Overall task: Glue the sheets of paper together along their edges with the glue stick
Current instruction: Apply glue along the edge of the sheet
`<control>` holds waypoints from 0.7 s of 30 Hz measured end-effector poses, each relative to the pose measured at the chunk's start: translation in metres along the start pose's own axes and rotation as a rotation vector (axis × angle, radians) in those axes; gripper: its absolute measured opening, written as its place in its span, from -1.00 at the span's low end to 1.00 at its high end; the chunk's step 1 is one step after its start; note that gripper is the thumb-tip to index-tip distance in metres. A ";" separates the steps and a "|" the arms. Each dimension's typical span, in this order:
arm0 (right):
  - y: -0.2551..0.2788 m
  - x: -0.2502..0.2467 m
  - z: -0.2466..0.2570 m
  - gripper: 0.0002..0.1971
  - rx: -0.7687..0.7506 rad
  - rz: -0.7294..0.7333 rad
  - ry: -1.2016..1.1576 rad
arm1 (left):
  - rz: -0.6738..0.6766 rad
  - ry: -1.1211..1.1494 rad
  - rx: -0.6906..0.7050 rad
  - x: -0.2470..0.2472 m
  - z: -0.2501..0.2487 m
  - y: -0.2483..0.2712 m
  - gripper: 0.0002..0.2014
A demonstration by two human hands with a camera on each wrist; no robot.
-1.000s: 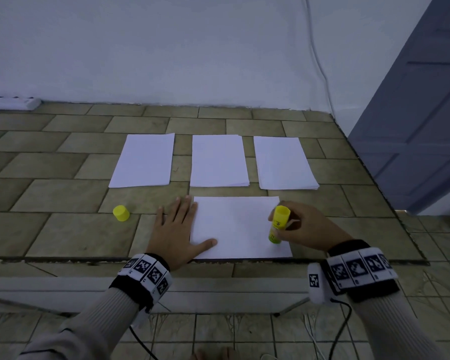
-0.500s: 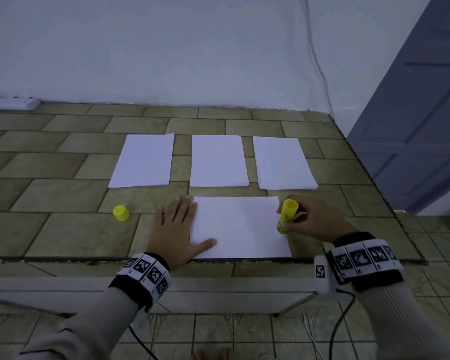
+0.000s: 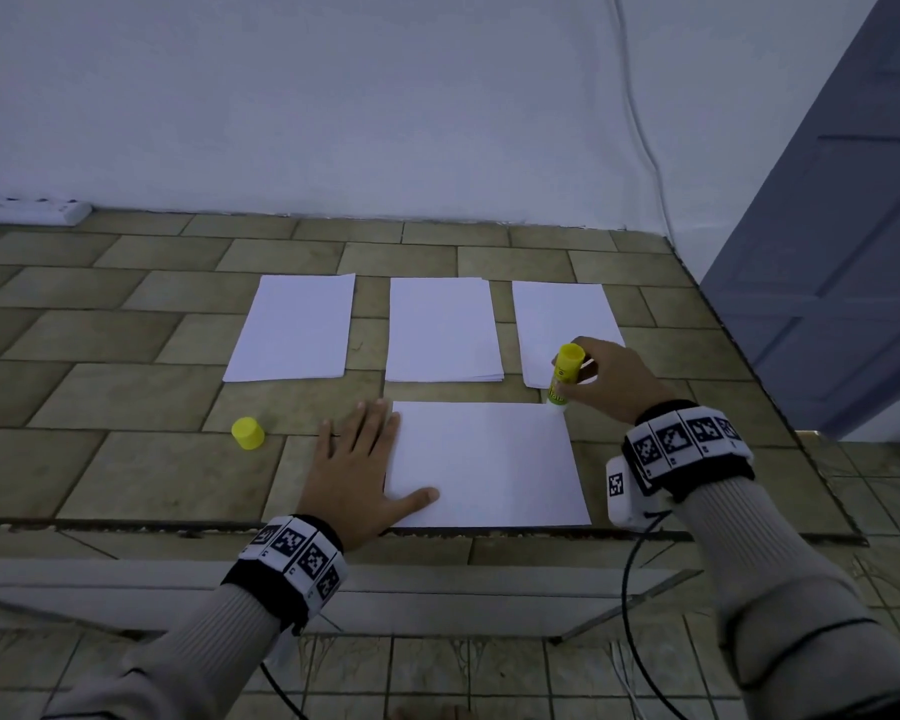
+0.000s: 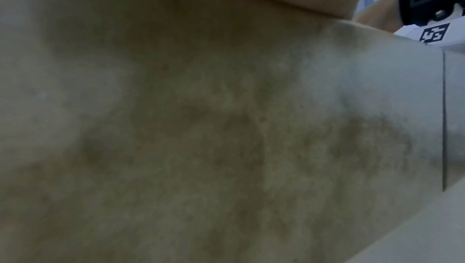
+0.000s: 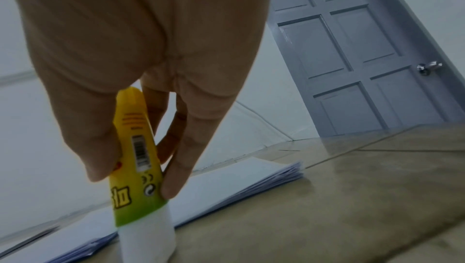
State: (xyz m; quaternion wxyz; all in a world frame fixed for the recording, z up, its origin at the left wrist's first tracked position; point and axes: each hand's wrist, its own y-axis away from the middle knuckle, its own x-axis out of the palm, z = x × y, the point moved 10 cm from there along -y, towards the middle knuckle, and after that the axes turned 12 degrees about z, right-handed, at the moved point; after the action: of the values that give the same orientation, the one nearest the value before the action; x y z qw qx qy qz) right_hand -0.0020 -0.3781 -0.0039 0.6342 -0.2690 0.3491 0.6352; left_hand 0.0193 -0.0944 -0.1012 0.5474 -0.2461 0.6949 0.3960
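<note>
A white sheet lies crosswise near the front edge of the tiled surface. My left hand lies flat with straight fingers on the sheet's left edge, thumb on the paper. My right hand grips the yellow glue stick upright, its white tip down at the sheet's far right corner. In the right wrist view the thumb and fingers pinch the glue stick above its white end. Three stacks of paper lie in a row behind: left, middle, right.
The yellow cap stands on the tiles left of my left hand. A white wall closes the back, with a power strip at far left. A grey-blue door stands at the right. The surface's front edge runs under my wrists.
My right hand has drawn the glue stick away from me along the sheet's right edge, from the near end to the far right corner. The left hand has stayed put.
</note>
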 end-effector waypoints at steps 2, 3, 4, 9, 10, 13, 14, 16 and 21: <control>0.003 -0.001 0.001 -0.72 0.000 -0.016 -0.009 | -0.012 0.015 0.005 -0.001 0.000 0.000 0.21; 0.006 -0.002 0.002 -0.67 0.010 -0.020 -0.011 | -0.017 0.025 0.010 -0.001 0.000 0.000 0.21; 0.008 -0.003 0.002 -0.64 0.024 -0.020 -0.001 | -0.017 0.027 0.012 0.000 0.000 0.000 0.21; 0.020 -0.010 -0.006 -0.62 0.219 0.038 0.352 | 0.008 0.012 -0.004 0.000 0.000 0.000 0.22; 0.022 -0.009 -0.011 -0.62 0.261 0.077 0.460 | 0.014 0.009 -0.010 0.000 0.000 0.000 0.23; 0.027 0.004 -0.027 -0.65 0.376 0.243 0.641 | 0.022 0.006 -0.019 -0.001 0.000 0.001 0.24; 0.029 0.007 -0.033 -0.66 0.403 0.272 0.637 | 0.027 0.006 -0.019 -0.001 -0.001 0.001 0.24; 0.034 0.005 -0.041 -0.67 0.421 0.259 0.562 | 0.032 0.007 -0.017 -0.001 -0.001 0.001 0.24; 0.045 -0.025 -0.067 -0.69 0.443 -0.066 0.069 | 0.024 0.007 -0.007 0.000 -0.001 0.000 0.19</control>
State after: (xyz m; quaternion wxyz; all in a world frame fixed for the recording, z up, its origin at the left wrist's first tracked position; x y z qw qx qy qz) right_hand -0.0521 -0.4441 -0.0203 0.6859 -0.1560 0.4925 0.5125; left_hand 0.0184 -0.0951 -0.1010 0.5394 -0.2412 0.6983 0.4039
